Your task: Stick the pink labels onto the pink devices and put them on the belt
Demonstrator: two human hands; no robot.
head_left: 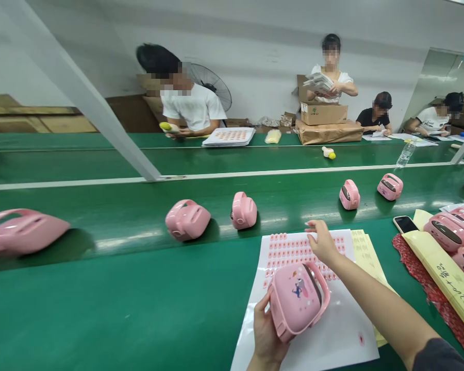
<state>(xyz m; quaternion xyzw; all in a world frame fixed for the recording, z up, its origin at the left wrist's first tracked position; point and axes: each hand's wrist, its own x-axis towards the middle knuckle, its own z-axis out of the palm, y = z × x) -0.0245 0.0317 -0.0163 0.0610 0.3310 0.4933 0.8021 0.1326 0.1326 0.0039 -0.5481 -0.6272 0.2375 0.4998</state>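
Observation:
My left hand [268,332] is closed around the lower left side of a pink handled toy case [296,299]. A cartoon print shows on its face, with a dark window strip beside the carrying handle. Beneath it lies a white sticker sheet [344,330] with rows of small red-and-pink stickers and one lone sticker near its lower right corner. Over the top rows of that sheet is my right hand [322,241], its thumb and fingers apart; no object can be made out in it. Yellowish backing sheets [367,257] stick out from under the right side of the sticker sheet.
Several pink cases, one a nearby pink case [244,210], stand along the green conveyor [294,193]. At right are a phone [405,224], yellow card [444,273] and red bubble wrap [417,265]. Across the belt, people sit or stand by cartons [325,113]. A slanted post [96,103] rises left.

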